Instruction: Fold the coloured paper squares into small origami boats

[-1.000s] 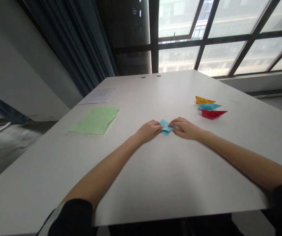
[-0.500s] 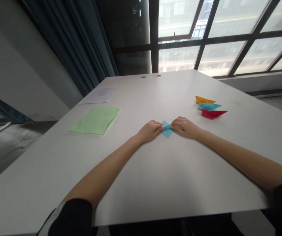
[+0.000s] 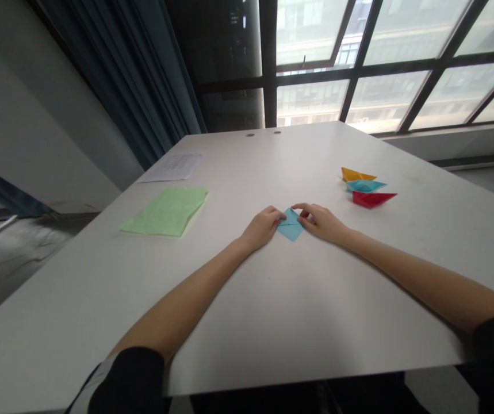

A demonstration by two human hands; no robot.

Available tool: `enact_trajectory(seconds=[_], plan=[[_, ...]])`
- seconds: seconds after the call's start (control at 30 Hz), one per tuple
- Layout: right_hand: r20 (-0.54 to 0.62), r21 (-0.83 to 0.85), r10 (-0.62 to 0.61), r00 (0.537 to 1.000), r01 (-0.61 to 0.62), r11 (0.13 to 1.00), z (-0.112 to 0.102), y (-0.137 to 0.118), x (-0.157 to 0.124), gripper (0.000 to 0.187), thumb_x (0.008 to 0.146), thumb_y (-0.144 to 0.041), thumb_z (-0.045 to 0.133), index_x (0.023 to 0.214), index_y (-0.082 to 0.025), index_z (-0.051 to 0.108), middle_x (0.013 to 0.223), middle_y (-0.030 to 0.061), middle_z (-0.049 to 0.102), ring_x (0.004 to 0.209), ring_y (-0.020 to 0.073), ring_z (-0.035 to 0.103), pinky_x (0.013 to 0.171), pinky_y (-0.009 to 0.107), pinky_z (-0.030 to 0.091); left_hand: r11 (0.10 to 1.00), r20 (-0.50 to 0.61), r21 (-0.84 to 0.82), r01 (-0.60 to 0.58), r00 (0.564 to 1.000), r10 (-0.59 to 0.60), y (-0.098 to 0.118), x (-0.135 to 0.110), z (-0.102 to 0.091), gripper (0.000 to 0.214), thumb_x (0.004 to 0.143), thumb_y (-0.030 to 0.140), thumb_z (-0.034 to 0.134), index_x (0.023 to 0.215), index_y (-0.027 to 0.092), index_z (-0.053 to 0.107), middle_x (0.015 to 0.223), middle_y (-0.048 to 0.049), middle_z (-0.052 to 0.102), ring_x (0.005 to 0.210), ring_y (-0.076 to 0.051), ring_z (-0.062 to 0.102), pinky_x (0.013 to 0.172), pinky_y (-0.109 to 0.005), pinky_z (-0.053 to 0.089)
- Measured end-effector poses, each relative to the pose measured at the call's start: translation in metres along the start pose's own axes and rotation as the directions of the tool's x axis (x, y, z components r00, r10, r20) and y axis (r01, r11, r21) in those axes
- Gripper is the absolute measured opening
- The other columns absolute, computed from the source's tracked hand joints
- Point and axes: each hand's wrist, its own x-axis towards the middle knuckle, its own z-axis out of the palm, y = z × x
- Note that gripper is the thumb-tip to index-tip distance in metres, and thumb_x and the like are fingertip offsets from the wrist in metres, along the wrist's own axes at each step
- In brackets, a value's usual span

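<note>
A small folded piece of light blue paper (image 3: 290,225) lies flat as a diamond shape on the white table (image 3: 298,299). My left hand (image 3: 263,226) has its fingers curled, with the fingertips pressing on the paper's left corner. My right hand (image 3: 322,220) presses on the paper's right corner with bent fingers, the index finger stretched along its upper edge. Both forearms reach in from the near edge of the table.
Three folded paper boats lie at the right: yellow (image 3: 356,174), blue (image 3: 364,186) and red (image 3: 372,198). A light green sheet (image 3: 167,211) lies at the left, a white printed sheet (image 3: 173,167) beyond it. Dark curtains and large windows stand behind the table.
The blue paper has been flattened from a crumpled fold into a neat diamond. Both hands have drawn slightly apart to its side corners.
</note>
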Motion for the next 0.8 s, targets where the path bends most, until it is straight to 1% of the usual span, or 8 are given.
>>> enact_trajectory(seconds=[0.07, 0.13, 0.2, 0.27, 0.33, 0.4, 0.6, 0.8], plan=[[0.005, -0.033, -0.036, 0.999, 0.036, 0.999, 0.0012, 0.0016, 0.0004, 0.029, 0.082, -0.020, 0.045, 0.108, -0.019, 0.058, 0.080, 0.0054, 0.064, 0.077, 0.0187, 0.057, 0.075, 0.032, 0.044, 0.997, 0.026, 0.068, -0.029, 0.999, 0.027, 0.0006, 0.0005, 0.0010, 0.026, 0.082, 0.012, 0.040, 0.092, 0.016, 0.064, 0.094, -0.0071, 0.057, 0.083, -0.015, 0.055, 0.081, -0.029, 0.045], [0.007, -0.064, -0.070, 0.998, 0.070, 0.995, 0.0025, 0.0032, 0.0007, 0.026, 0.082, -0.019, 0.044, 0.100, -0.019, 0.063, 0.084, 0.0068, 0.064, 0.080, 0.0196, 0.056, 0.077, 0.033, 0.044, 0.989, 0.042, 0.145, -0.042, 0.998, 0.036, 0.0019, 0.0010, 0.0017, 0.028, 0.082, 0.011, 0.040, 0.093, 0.016, 0.065, 0.095, -0.0078, 0.056, 0.084, -0.016, 0.054, 0.081, -0.030, 0.045], [0.011, -0.086, -0.085, 0.996, 0.086, 0.993, 0.0034, 0.0040, 0.0008, 0.026, 0.083, -0.018, 0.044, 0.097, -0.019, 0.065, 0.088, 0.0078, 0.064, 0.082, 0.0200, 0.055, 0.078, 0.034, 0.044, 0.971, 0.066, 0.228, -0.072, 0.996, 0.058, 0.0034, 0.0013, 0.0017, 0.029, 0.082, 0.010, 0.041, 0.094, 0.018, 0.066, 0.097, -0.0080, 0.057, 0.088, -0.017, 0.053, 0.082, -0.031, 0.044], [0.013, -0.105, -0.082, 0.997, 0.083, 0.991, 0.0036, 0.0041, 0.0007, 0.026, 0.083, -0.019, 0.044, 0.097, -0.020, 0.066, 0.090, 0.0084, 0.063, 0.083, 0.0202, 0.054, 0.080, 0.034, 0.044, 0.948, 0.109, 0.291, -0.130, 0.989, 0.102, 0.0045, 0.0018, 0.0011, 0.030, 0.082, 0.010, 0.042, 0.096, 0.020, 0.066, 0.099, -0.0079, 0.058, 0.092, -0.019, 0.052, 0.084, -0.033, 0.043], [0.014, -0.120, -0.069, 0.998, 0.070, 0.990, 0.0034, 0.0040, 0.0006, 0.026, 0.083, -0.021, 0.045, 0.098, -0.021, 0.067, 0.091, 0.0087, 0.061, 0.084, 0.0205, 0.054, 0.080, 0.035, 0.043, 0.931, 0.162, 0.315, -0.186, 0.977, 0.140, 0.0049, 0.0023, 0.0003, 0.030, 0.083, 0.010, 0.042, 0.100, 0.021, 0.065, 0.102, -0.0074, 0.060, 0.094, -0.019, 0.053, 0.085, -0.033, 0.042], [0.016, -0.126, -0.051, 0.999, 0.053, 0.991, 0.0034, 0.0043, 0.0006, 0.025, 0.084, -0.023, 0.046, 0.098, -0.021, 0.067, 0.092, 0.0088, 0.061, 0.085, 0.0207, 0.054, 0.080, 0.035, 0.043, 0.923, 0.198, 0.320, -0.215, 0.968, 0.157, 0.0047, 0.0031, -0.0003, 0.031, 0.084, 0.011, 0.042, 0.102, 0.021, 0.064, 0.103, -0.0070, 0.062, 0.094, -0.018, 0.054, 0.085, -0.032, 0.043], [0.012, -0.149, 0.000, 1.000, 0.001, 0.989, 0.0049, 0.0058, 0.0013, 0.024, 0.084, -0.029, 0.048, 0.097, -0.022, 0.067, 0.091, 0.0082, 0.062, 0.085, 0.0206, 0.054, 0.079, 0.034, 0.041, 0.894, 0.259, 0.376, -0.244, 0.954, 0.152, 0.0050, 0.0048, -0.0023, 0.030, 0.085, 0.013, 0.043, 0.106, 0.023, 0.063, 0.100, -0.0048, 0.065, 0.090, -0.016, 0.056, 0.082, -0.029, 0.044], [0.017, -0.158, 0.033, 0.999, -0.030, 0.987, 0.0066, 0.0088, 0.0012, 0.024, 0.084, -0.028, 0.048, 0.098, -0.024, 0.067, 0.091, 0.0072, 0.063, 0.085, 0.0201, 0.054, 0.078, 0.034, 0.040, 0.875, 0.291, 0.419, -0.243, 0.948, 0.124, 0.0073, 0.0048, -0.0053, 0.028, 0.085, 0.013, 0.043, 0.102, 0.022, 0.063, 0.098, -0.0040, 0.065, 0.093, -0.015, 0.057, 0.083, -0.027, 0.045]])
